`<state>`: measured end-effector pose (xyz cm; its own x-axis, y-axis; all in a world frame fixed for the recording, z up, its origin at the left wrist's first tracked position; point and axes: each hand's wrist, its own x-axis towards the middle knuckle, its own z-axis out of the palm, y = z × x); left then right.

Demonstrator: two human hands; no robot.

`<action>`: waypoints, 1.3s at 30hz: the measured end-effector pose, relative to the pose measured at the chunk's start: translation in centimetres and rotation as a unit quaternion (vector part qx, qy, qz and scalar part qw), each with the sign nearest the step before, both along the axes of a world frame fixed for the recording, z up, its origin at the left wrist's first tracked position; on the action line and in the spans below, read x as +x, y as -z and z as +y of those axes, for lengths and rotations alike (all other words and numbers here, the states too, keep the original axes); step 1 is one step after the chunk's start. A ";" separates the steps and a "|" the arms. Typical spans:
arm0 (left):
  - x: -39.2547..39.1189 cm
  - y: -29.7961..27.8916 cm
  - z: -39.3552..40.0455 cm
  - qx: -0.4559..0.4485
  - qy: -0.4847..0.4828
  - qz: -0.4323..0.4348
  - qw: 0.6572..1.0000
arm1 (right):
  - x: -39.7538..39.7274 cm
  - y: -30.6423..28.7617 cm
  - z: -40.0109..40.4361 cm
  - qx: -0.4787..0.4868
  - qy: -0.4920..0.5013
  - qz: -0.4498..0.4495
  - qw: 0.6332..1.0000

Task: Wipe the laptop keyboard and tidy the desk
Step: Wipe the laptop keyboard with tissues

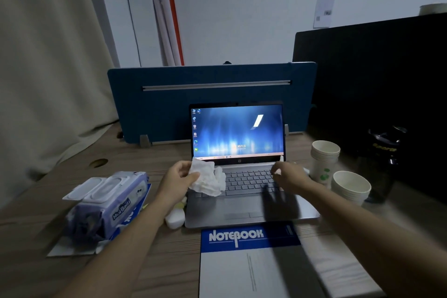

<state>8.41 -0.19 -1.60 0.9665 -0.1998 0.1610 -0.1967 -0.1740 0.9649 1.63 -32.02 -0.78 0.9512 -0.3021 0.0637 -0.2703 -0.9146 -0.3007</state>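
- Head view, near edge first: a notebook (pixel 249 237) lies flat on the counter (pixel 169 261), just in front of the laptop (pixel 242 210).
- Left hand (pixel 177 176) pinches a crumpled wipe (pixel 209 178) over the keyboard's (pixel 249 180) left end; right hand (pixel 285 173) hovers loosely open above the right keys, holding nothing I can make out.
- My call: press lightly, sweep row by row, steady the base.
- Wipes pack (pixel 108 203) at left, lid closed.
- Far right, stacked paper cups (pixel 325 159) look empty.

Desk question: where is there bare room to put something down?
Bare wood lies left of the laptop, between the blue divider and the wipes pack. The right side is crowded with paper cups, and a notebook fills the front.
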 end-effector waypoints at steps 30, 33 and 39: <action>-0.2 1.3 2.3 -0.045 0.011 0.103 0.994 | -2.3 -2.5 13.0 0.073 -0.325 -0.087 0.939; -0.4 1.0 2.5 -0.072 0.021 0.111 0.991 | -2.7 -2.4 14.3 0.059 -0.347 -0.071 0.933; -1.6 0.1 3.2 -0.103 0.031 0.123 0.987 | -3.0 -2.4 15.9 0.084 -0.370 -0.052 0.924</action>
<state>6.85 3.04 -1.74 0.9682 -0.2481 -0.0336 0.0436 0.0350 0.9984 -1.42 -16.08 1.62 0.8928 0.4143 0.1768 0.4480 -0.7760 -0.4439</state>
